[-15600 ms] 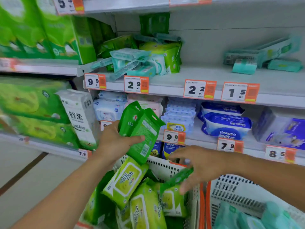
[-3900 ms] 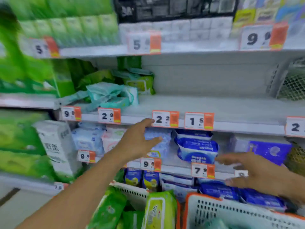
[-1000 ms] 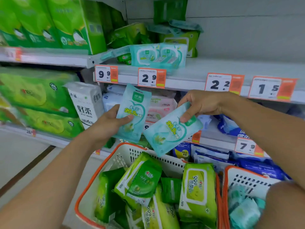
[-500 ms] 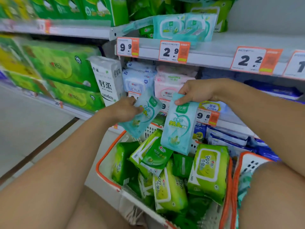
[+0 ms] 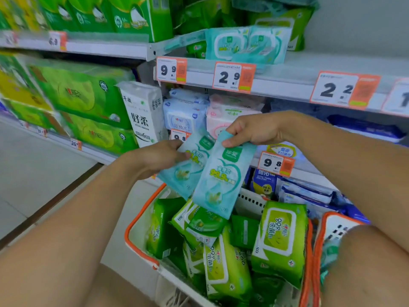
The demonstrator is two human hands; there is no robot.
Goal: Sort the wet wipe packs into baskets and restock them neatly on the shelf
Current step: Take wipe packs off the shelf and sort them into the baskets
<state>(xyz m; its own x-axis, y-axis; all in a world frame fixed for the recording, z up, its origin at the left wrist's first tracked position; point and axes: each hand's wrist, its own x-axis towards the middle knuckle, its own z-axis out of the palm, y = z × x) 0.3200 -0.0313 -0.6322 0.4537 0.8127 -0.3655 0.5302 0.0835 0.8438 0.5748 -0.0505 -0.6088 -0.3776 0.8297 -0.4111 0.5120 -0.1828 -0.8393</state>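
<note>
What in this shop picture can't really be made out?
Head view only:
- Right basket: mostly hidden by the person's right forearm; contents barely show.
- Teal pack in the left hand: partly covered by the pack the right hand holds.
- Price tag at the right edge: cut off.
- Far-left shelf tags: blurred.
- Small print on the green packs: too small.

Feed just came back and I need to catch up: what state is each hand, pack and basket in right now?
Left hand: grips a teal pack, tilted, above the basket.
Right hand: pinches the top of a second teal pack, hanging in front of the first.
Left basket: heaped with green packs.
Right basket: mostly hidden; some teal shows inside.
Shelf teal packs: standing above the 2.9 tag.
</note>
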